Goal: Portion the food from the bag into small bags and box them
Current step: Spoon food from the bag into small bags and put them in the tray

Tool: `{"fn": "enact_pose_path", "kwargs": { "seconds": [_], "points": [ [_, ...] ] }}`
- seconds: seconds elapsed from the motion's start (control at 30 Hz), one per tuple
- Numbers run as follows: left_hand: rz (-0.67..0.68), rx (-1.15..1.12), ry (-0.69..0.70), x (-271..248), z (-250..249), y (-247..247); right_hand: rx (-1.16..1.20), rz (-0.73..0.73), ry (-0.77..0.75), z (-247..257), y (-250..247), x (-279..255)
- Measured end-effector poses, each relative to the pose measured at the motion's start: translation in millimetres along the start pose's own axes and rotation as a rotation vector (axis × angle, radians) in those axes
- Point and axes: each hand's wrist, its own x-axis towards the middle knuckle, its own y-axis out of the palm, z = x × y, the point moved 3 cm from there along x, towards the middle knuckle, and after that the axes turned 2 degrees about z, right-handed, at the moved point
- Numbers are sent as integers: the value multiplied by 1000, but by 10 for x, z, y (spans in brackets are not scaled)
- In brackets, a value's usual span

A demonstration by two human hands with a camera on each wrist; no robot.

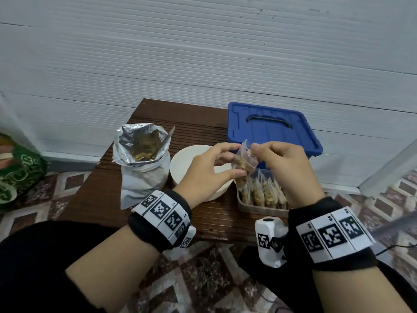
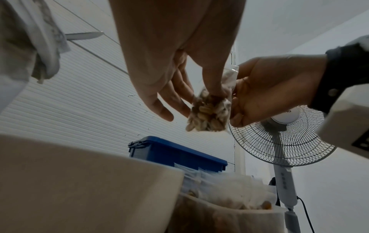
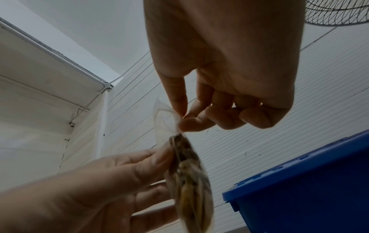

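Legibly, only partial letters show on the fan [image 2: 285, 116] hub, cut off by the right hand [image 1: 286, 163]. Wristband markers carry square black-and-white codes. Both hands hold one small clear bag [image 1: 242, 163] of pale nuts above the clear box [image 1: 259, 207]: the left hand [image 1: 209, 170] has its grip round the filled lower part, the right pinches the bag's top edge. Filled bags stand in the box, partly hidden. A crinkled foil bag [image 1: 142, 159], white bowl [image 1: 180, 163] and blue lid [image 1: 270, 129] sit on the ribbed wooden worktop [image 1: 101, 190].
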Motion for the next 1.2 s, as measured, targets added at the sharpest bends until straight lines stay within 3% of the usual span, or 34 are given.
{"fn": "enact_pose_path", "kwargs": {
  "seconds": [0.23, 0.37, 0.57, 0.83, 0.93, 1.1, 1.2],
  "points": [
    [-83, 37, -26, 3, 35, -19, -219, 23, -58, 44, 69, -32],
    [-27, 33, -76, -4, 67, 34, -275, -74, -76, -24, -27, 27],
    [-19, 85, -160, -4, 171, 17, -148, -210, 46, -180, -487, 72],
    [-26, 117, -228, 12, 260, 5, -363, -477, 181, -473, -759, 76],
    [-42, 116, -254, 24, 288, -36, -446, -474, 264, -677, -725, 129],
    [-67, 131, -280, 37, 301, -105, -480, -345, 403, -986, -548, 161],
    [-70, 139, -299, 33, 327, -125, -459, -357, 450, -1069, -521, 163]
  ]
}}
